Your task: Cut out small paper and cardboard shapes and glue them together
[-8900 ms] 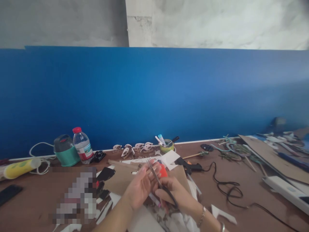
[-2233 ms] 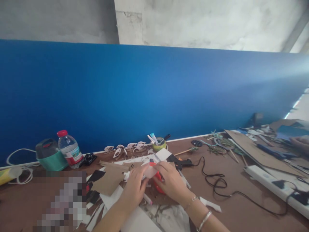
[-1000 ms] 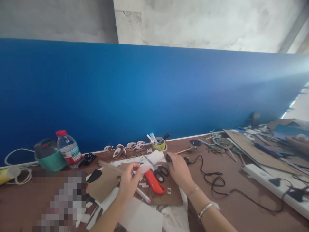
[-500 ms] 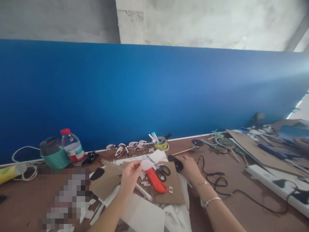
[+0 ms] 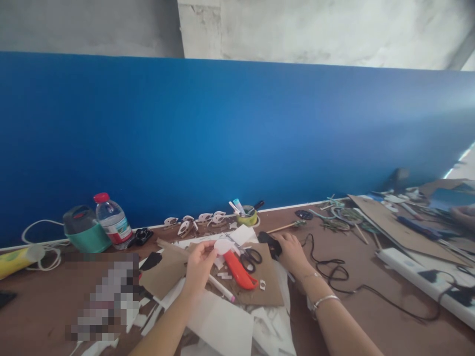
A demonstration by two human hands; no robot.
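Note:
Between the thumb and fingers of my left hand (image 5: 202, 257) is a small rounded piece of white paper (image 5: 223, 246), pinched at its left edge. It overlaps the upper end of an orange-red, handle-shaped tool (image 5: 240, 271), whose kind I cannot make out. My right hand (image 5: 292, 251) has its fingers curled over a black object (image 5: 270, 242) at the cardboard's upper right; the hand partly hides it. Scissors with black handles (image 5: 251, 259) lie between the hands on a brown cardboard sheet (image 5: 272, 284). A white pen with a pink end (image 5: 221, 289) rests below my left hand.
Paper scraps (image 5: 265, 326) lie in front. Behind stand white bird-like cutouts (image 5: 185, 227), a green pen holder (image 5: 247, 217) and a bottle (image 5: 114, 222). A black cord (image 5: 337, 277) snakes rightward towards a white power strip (image 5: 426, 284). Another person's hand (image 5: 463, 217) shows at far right.
The view has shifted slightly. My left hand keeps the paper piece and my right hand stays at the black object, both nearly still. At far right, the other person's hand has moved a little.

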